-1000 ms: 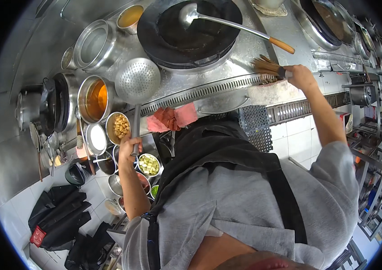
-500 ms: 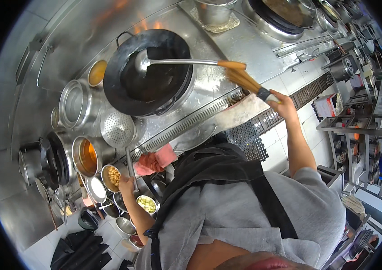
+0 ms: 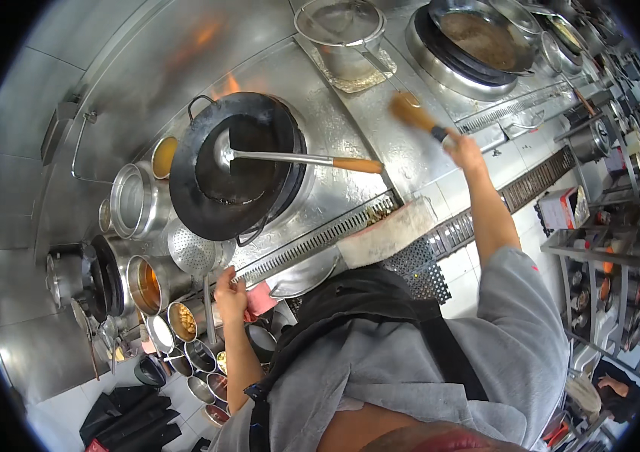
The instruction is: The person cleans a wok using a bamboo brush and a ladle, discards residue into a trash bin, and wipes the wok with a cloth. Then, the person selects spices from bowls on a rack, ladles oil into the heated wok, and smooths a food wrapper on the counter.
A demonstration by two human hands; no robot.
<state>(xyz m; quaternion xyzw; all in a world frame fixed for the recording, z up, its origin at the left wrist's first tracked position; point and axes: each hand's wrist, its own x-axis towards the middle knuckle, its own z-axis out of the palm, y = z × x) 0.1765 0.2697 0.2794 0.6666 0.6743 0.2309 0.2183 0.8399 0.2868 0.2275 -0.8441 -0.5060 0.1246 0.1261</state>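
Note:
My right hand (image 3: 464,152) grips the dark-banded handle of a bamboo wok brush (image 3: 413,113), held over the steel worktop right of the stove. My left hand (image 3: 231,295) is at the stove's front edge, fingers apart and holding nothing I can make out. Beside it lies a red cloth (image 3: 261,301), partly behind the wrist; whether they touch I cannot tell. A black wok (image 3: 184,197) sits on the burner with flame behind it. Across it rests a ladle (image 3: 290,157) with a wooden handle end. A perforated skimmer (image 3: 190,247) lies left of the wok, its handle near my left hand.
A bowl of golden diced food (image 3: 183,320) and several small pans stand at the lower left. Behind them is a pot of orange liquid (image 3: 145,286). A strainer-topped pot (image 3: 342,53) and a second wok (image 3: 478,45) stand at the far right. A pale folded cloth (image 3: 387,233) lies along the front edge.
My left hand has let go of the bowl of golden food and moved up beside the red cloth. The brush has swung up and away from the front edge. The whole view has shifted.

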